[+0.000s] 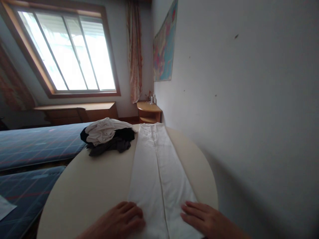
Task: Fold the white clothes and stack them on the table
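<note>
A pair of white trousers (147,169) lies spread lengthwise on a round cream table (99,186), its waist at the far end and its two legs side by side toward me. My left hand (124,217) rests on the outer edge of the left leg, fingers slightly bent over the cloth. On the right leg, my right hand (203,217) lies with its fingers stretched out, touching the fabric. Both hands press from above, and neither visibly grips the cloth. The lower ends of the legs run out of view at the bottom.
A heap of white and dark clothes (107,134) sits at the table's far left. Blue plaid mattresses (37,146) stand along the left, with a white sheet-like item (5,207) on the nearer one. A bare wall (249,116) borders the right; a corner shelf (149,107) is behind.
</note>
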{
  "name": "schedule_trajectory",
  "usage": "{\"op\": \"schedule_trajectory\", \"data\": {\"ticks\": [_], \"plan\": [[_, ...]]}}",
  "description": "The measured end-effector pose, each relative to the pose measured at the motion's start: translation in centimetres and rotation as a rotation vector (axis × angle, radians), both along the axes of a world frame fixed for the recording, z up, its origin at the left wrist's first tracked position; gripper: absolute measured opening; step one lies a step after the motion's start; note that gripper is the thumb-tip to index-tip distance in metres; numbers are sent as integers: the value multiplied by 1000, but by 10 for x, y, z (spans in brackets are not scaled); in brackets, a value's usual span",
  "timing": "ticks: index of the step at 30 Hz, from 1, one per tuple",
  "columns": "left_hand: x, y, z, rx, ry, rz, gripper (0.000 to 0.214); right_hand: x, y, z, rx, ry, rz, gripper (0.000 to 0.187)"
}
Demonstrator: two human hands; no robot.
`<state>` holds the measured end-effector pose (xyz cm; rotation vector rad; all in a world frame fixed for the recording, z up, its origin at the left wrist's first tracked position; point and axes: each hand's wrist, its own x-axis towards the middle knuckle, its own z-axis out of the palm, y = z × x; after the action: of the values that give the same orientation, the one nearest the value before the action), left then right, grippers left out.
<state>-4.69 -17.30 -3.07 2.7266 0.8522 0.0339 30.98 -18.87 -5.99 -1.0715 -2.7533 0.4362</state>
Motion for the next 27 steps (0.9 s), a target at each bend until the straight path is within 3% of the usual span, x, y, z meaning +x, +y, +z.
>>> {"op": "schedule_trajectory", "data": {"ticks": [3,5,13,17,23,27], "plan": [[-10,-1,17,-80,-29,-25,55,-3,-3,21,-116,33,-63,62],[-16,-2,20,-96,-30,-27,63,-7,-4,29,-158,74,-96,55],[-27,0,-12,-38,-48,43,65,-10,0,23,-185,155,-266,30],[-30,7,-25,-19,-129,-18,59,-6,3,21,-245,213,-293,36],[-31,12,-32,13,-200,-29,58,-7,7,26,-360,292,-339,40],[-27,11,-30,2,-225,-46,53,1,10,19,-317,284,-367,41]]}}
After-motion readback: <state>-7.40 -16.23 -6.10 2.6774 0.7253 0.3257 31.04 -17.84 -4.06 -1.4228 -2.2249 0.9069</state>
